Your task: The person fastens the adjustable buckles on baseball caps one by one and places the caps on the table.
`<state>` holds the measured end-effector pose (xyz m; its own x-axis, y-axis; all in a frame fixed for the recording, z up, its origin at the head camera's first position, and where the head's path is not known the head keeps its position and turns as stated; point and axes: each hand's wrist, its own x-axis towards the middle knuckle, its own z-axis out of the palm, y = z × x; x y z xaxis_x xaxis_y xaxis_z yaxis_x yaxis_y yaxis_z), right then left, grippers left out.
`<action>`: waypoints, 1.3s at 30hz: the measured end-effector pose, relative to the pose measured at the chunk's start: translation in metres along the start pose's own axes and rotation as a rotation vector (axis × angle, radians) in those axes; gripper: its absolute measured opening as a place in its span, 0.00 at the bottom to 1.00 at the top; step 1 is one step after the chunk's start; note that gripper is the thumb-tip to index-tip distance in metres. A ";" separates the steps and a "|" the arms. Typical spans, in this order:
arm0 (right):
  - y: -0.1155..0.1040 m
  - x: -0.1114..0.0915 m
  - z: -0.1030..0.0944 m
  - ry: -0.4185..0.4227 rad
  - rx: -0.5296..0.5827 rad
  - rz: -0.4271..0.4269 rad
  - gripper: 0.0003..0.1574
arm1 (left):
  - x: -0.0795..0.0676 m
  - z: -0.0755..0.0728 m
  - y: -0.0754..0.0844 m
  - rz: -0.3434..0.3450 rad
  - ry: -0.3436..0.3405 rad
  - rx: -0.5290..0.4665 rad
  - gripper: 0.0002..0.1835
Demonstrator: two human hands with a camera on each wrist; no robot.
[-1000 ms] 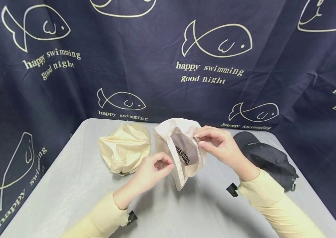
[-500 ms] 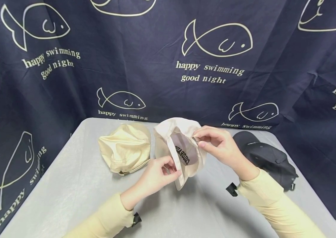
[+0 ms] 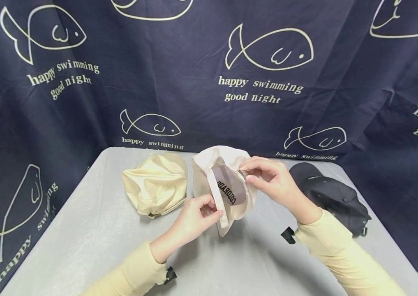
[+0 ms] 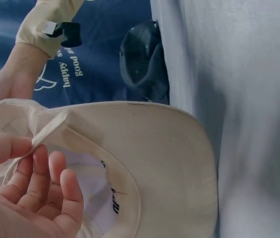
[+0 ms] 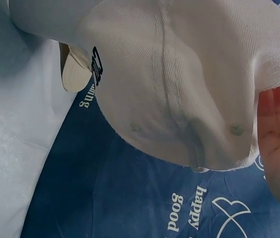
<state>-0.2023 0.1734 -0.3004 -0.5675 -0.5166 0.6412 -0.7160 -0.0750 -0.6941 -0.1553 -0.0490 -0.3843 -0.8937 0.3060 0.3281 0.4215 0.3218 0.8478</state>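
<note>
A cream baseball cap point(image 3: 227, 155) is held up between my hands, its inside facing me with the reversed letters COLORADO showing. My left hand point(image 3: 195, 216) pinches the cap's back strap point(image 3: 215, 187) between thumb and forefinger. In the left wrist view that strap point(image 4: 50, 130) runs out from the fingertips, above the cap's curved brim point(image 4: 172, 158). On the other side of the opening, my right hand point(image 3: 273, 179) pinches the edge at a small metal buckle point(image 3: 243, 173). The right wrist view shows the crown point(image 5: 179, 89) with the right hand's fingers point(image 5: 273, 119) partly hidden behind the fabric.
To the left on the grey-covered table point(image 3: 79, 230) lies a pale yellow cap point(image 3: 155, 183). A black cap point(image 3: 336, 197) lies at the right, beside my right forearm. Behind the table hangs a dark blue curtain point(image 3: 194, 74) with fish drawings.
My left hand has moved right to the cap and taken hold of the strap, drawing its end slightly away from the cap. The right hand has kept its grip on the edge.
</note>
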 end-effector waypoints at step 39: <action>0.000 0.002 0.001 0.106 -0.057 0.080 0.12 | 0.033 -0.024 0.054 -0.162 0.175 -0.587 0.06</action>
<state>-0.2028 0.1721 -0.2995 -0.6614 -0.4256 0.6177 -0.6868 0.0125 -0.7268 -0.1662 -0.0432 -0.3178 -0.9720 0.1275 0.1974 0.1683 -0.2086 0.9634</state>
